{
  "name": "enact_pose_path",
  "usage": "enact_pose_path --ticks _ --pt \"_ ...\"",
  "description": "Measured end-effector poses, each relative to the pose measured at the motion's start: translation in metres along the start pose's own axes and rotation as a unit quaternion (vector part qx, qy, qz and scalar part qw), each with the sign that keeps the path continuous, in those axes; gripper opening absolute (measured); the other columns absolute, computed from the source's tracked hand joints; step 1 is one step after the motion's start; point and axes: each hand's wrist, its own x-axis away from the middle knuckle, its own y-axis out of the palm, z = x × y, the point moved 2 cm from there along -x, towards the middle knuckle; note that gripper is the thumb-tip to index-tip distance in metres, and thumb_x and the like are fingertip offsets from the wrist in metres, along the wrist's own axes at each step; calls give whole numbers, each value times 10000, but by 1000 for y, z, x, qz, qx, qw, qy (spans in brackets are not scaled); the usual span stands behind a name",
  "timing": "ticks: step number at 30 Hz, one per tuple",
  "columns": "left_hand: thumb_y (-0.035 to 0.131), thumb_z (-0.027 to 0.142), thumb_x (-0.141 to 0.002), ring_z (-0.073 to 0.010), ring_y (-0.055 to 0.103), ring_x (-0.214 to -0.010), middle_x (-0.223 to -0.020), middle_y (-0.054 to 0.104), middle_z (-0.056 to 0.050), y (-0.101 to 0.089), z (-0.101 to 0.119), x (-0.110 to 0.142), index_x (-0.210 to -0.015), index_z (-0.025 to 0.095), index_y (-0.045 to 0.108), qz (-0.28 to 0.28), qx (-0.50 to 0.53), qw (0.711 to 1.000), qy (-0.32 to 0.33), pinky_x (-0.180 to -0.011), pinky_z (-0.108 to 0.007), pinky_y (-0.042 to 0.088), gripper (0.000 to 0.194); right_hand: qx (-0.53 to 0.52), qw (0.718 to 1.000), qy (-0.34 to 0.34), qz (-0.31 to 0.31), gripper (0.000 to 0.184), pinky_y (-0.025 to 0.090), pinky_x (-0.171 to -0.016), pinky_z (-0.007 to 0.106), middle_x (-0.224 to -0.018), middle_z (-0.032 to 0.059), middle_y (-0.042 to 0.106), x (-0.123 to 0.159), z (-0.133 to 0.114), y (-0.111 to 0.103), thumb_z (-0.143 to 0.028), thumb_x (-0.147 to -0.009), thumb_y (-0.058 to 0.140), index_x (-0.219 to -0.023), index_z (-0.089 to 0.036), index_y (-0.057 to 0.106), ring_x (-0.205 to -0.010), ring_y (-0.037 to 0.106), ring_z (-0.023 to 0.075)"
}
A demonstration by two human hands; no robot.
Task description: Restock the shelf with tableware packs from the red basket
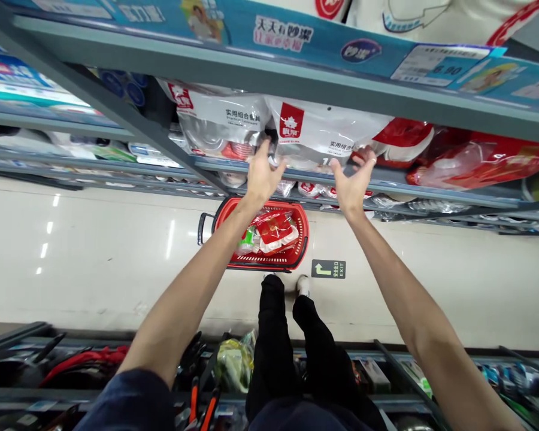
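A white and clear bag of disposable tableware (312,134) with a red logo stands at the front of the shelf, between my two hands. My left hand (264,175) is at its lower left side, thumb in front and fingers in the gap beside it. At the lower right, my right hand (354,182) has its thumb against the front and its fingers around the edge, partly hidden. Both hands look closed on the bag's sides. A similar tableware bag (224,123) sits just left of my left hand. Red-and-white packs (404,140) lie right of my right hand.
On the floor below stands a red shopping basket (303,245) with a black handle, holding red and green packages. An exit sign (328,269) is on the floor. The shelf edge (260,60) overhangs the bags. Another shelf (224,395) with pans and tools runs behind my legs.
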Motion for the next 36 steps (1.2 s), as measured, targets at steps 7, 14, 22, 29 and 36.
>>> enact_pose_path --ticks 7,14,22,29,36 --pt "656 291 -964 -242 756 -980 -1370 709 -137 13 83 83 -1604 277 430 -37 127 991 -2 -890 -408 643 678 -193 978 -11 78 648 515 -1204 431 -1444 216 608 50 -14 -59 -403 -783 796 -1297 -201 456 -1290 669 239" --pt "659 313 -989 -194 662 -637 -882 733 -43 8 87 204 -1054 301 682 -26 106 994 -13 -616 -375 596 70 -73 997 30 14 835 498 -1215 566 -1463 186 607 166 19 -147 -418 -724 901 -1414 -252 460 -1396 636 307" --pt "552 217 -988 -272 732 -1177 -1251 767 -90 -46 63 79 -1279 270 675 -79 70 984 140 -1108 -561 580 320 -94 989 17 113 672 580 -1129 538 -1426 152 616 147 21 -134 -493 -823 842 -1340 -307 455 -1348 675 284" --pt "859 535 -844 -387 257 -1586 -1566 499 -137 -104 9 -57 -1471 190 520 -111 -195 968 112 -1363 -649 132 792 -82 988 66 116 547 599 -1094 579 -1240 114 691 176 29 -130 -505 -832 829 -1230 -315 505 -1238 730 305" --pt "475 551 -1069 -377 542 -1260 -1286 649 -106 -132 -9 31 -1341 266 639 -75 -198 971 108 -1180 -675 396 427 -110 983 115 93 472 565 -1133 589 -1201 123 712 217 47 -132 -428 -797 858 -1135 -312 550 -1245 728 319"
